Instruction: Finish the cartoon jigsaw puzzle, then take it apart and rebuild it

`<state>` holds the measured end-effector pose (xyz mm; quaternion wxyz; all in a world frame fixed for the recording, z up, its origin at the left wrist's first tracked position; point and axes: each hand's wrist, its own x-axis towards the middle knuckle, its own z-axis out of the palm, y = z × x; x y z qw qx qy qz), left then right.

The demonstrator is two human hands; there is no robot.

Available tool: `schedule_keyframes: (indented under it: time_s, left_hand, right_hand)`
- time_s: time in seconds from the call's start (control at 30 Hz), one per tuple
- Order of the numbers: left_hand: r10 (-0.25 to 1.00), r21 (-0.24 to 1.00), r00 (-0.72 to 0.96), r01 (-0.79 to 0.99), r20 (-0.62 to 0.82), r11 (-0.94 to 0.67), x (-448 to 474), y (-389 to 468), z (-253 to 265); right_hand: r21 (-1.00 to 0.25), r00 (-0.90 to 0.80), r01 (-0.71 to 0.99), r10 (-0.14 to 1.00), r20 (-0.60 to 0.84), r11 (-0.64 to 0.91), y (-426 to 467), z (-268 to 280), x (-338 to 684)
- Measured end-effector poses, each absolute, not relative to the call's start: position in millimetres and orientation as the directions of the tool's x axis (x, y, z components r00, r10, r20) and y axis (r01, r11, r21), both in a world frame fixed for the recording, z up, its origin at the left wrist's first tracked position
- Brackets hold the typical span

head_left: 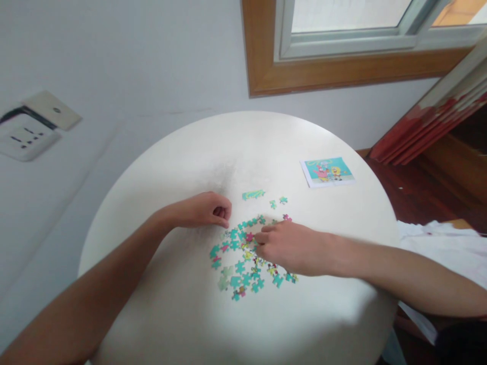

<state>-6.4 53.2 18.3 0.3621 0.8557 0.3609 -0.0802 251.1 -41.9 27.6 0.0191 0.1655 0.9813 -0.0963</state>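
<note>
A loose pile of jigsaw puzzle pieces (246,279), mostly teal with some pink and yellow, lies on the round white table (243,329). My right hand (287,247) comes in from the right over the pile, its fingers bent down among the pieces. Whatever its fingertips pinch is hidden under them. At the pile's upper left, my left hand (213,209) rests on its side with fingers curled in and nothing visible inside. Beyond the hands sit a small joined teal-and-yellow strip (253,194) and two loose pieces (273,204).
A printed picture card (329,172) with cartoon figures lies toward the table's far right. White wall and a wood-framed window (342,66) stand behind the table. Wall sockets (28,137) are at left, a red curtain (429,121) at right, and white cloth (437,248) beside the table.
</note>
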Motion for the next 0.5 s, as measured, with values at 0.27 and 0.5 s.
schedule_keyframes:
  time_s: [0.27, 0.5]
  left_hand:
    - [0.559, 0.577, 0.742, 0.656, -0.371, -0.487, -8, 54, 16]
    - [0.557, 0.586, 0.743, 0.652, -0.370, -0.480, -7, 53, 17]
  right_hand:
    - [-0.172, -0.956, 0.292, 0.293, -0.023, 0.941, -41, 22, 250]
    - [-0.316, -0.957, 0.291, 0.269, -0.110, 0.903, -33, 30, 254]
